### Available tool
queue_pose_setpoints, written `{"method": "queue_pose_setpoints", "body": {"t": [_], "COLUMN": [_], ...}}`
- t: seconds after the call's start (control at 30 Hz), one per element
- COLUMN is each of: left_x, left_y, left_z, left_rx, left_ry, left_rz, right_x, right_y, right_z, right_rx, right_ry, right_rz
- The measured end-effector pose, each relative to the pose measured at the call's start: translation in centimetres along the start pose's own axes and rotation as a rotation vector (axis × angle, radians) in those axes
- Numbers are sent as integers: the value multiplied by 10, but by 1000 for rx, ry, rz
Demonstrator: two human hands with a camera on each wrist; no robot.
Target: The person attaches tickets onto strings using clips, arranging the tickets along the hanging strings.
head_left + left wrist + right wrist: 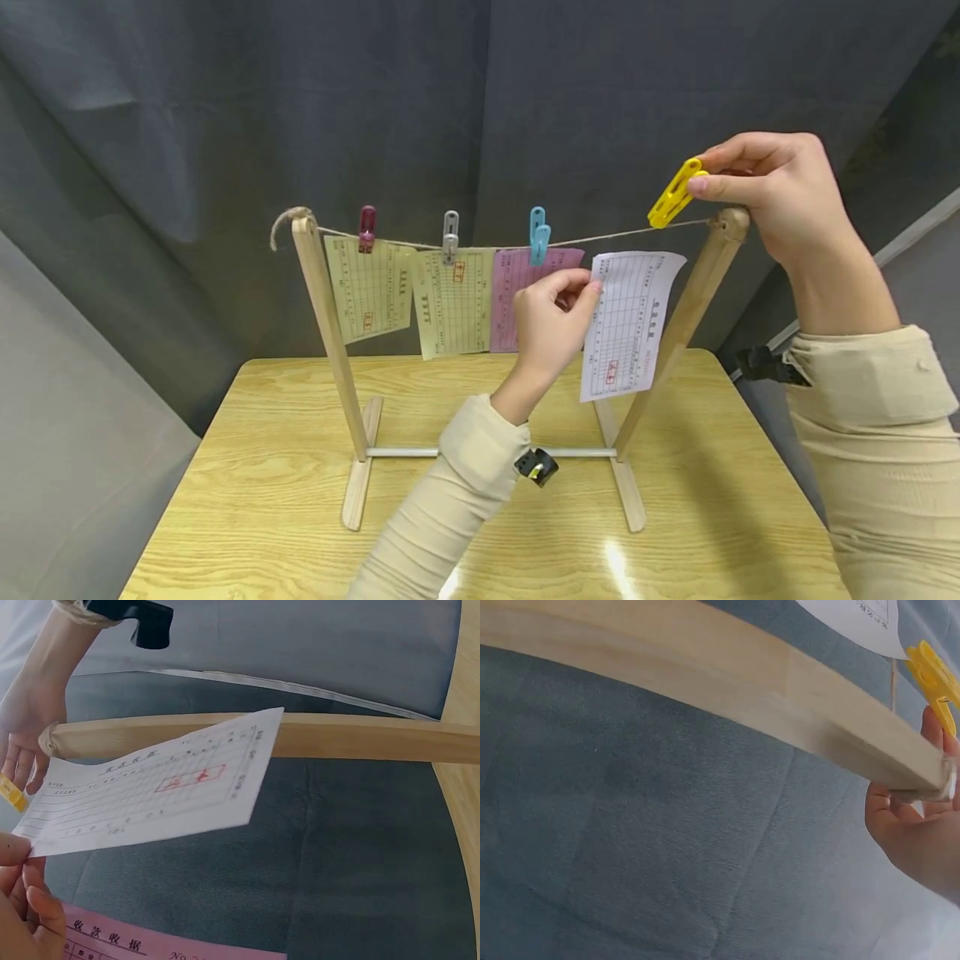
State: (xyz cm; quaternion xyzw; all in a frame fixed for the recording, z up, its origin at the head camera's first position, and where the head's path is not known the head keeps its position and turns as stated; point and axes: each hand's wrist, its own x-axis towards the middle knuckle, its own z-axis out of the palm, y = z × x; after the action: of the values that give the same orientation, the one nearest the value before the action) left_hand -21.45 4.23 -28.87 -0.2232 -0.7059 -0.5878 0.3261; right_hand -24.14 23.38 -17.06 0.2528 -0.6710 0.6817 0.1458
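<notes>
My left hand point(551, 321) pinches the left edge of a white receipt slip point(630, 325), whose top edge lies just below the twine point(607, 237). In the left wrist view the slip point(157, 787) tilts away from the fingers. My right hand point(780, 192) pinches a yellow clothespin point(675, 196) by its handle end, its tip at the twine near the right post. Whether that tip touches the twine I cannot tell. In the right wrist view the clothespin point(934, 679) shows beside the post's top. A pink slip point(513, 292) hangs left of the white one, under a blue clothespin point(539, 237).
Two yellow slips hang farther left under a dark red clothespin point(367, 229) and a grey clothespin point(450, 237). The twine runs between a left wooden post point(330, 333) and a right wooden post point(686, 312). A white rod point(405, 452) joins their feet on the wooden table point(247, 500).
</notes>
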Motion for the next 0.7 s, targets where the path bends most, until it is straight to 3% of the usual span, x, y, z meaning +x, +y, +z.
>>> {"method": "queue_pose_setpoints", "body": {"t": [0.23,0.47,0.7], "left_x": [3,8,6], "left_y": [-1,0,-1], "left_z": [1,1,2], "left_rx": [23,6,17], "left_ry": [-1,-2,-1], "left_rz": [28,9,-14], "right_x": [9,10,5], "right_y": [3,6,11], "right_z": [-5,-5,-3], "right_rx": [43,8,-80], "right_ry": [47,45,-17], "right_rz": [134,168,175]}}
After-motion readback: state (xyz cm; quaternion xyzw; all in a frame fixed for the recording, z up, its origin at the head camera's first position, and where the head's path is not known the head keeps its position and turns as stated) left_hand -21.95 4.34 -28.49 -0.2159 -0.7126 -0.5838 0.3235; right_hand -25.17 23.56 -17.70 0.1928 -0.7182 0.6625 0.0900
